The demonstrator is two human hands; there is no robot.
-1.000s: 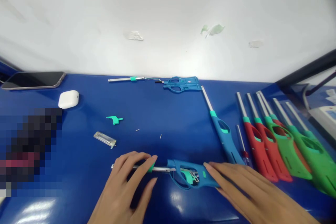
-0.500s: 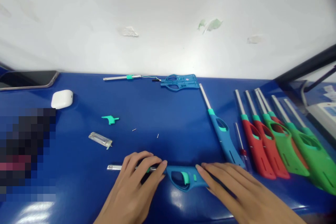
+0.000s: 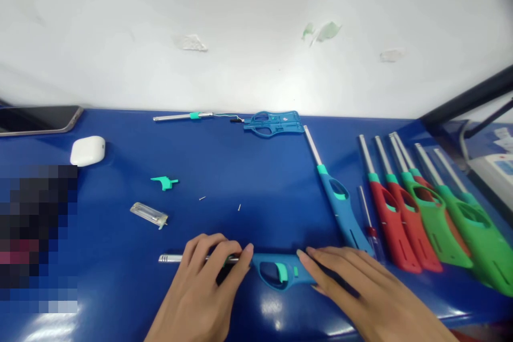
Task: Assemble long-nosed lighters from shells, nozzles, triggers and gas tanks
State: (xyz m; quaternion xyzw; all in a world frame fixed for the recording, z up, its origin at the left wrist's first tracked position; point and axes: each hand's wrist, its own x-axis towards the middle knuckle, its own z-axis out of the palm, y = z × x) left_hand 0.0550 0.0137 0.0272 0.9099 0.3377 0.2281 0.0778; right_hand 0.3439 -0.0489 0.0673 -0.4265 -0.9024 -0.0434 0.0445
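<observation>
A blue utility lighter (image 3: 266,279) with a green trigger lies across the near part of the table. My left hand (image 3: 202,283) is closed around its metal tube, close to the handle, and hides the joint. My right hand (image 3: 356,283) grips the rear of the handle between thumb and fingers, covering that end. Beyond my left hand lie a clear fuel tank (image 3: 149,214) and a loose green trigger (image 3: 164,183). Two small screws (image 3: 202,198) rest farther out in the middle.
At the back are a blue handle shell (image 3: 276,124) and a metal tube (image 3: 174,117) with wire. A second blue lighter (image 3: 344,211), a screwdriver (image 3: 368,219) and several red and green lighters (image 3: 395,235) lie right. A phone (image 3: 40,119) and white earphone case (image 3: 88,150) are left.
Both hands keep nearly the same hold on the lighter. The view shifts slightly, so things on the left appear a little farther left.
</observation>
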